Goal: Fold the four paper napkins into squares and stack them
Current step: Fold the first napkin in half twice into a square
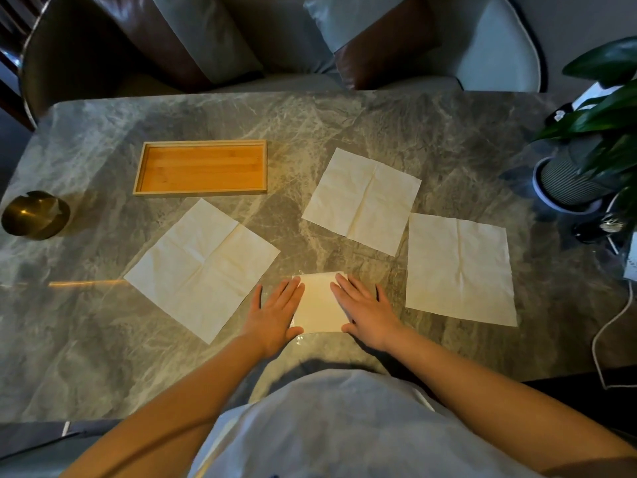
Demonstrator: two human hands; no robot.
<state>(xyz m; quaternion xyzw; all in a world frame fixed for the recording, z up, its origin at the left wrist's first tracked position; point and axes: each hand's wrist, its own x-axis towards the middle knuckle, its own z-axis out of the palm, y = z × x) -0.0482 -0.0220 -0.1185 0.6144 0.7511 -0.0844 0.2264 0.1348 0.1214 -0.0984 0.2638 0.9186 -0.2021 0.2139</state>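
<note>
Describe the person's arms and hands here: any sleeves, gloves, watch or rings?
The left hand and right hand are bare: no gloves, and no rings or watch that I can make out. Both forearms are uncovered as far as the frame shows, with no sleeve cuffs in view. A pale grey-blue fabric top covers the torso.

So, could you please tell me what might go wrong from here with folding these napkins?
1. The folded napkin is held flat only by the left hand and right hand pressing on it; once they lift, its fold may spring open.
2. The upper napkin and the right napkin lie nearly touching, so dragging one could shift the other.
3. The left napkin lies skewed, so its fold may come out uneven.
</note>
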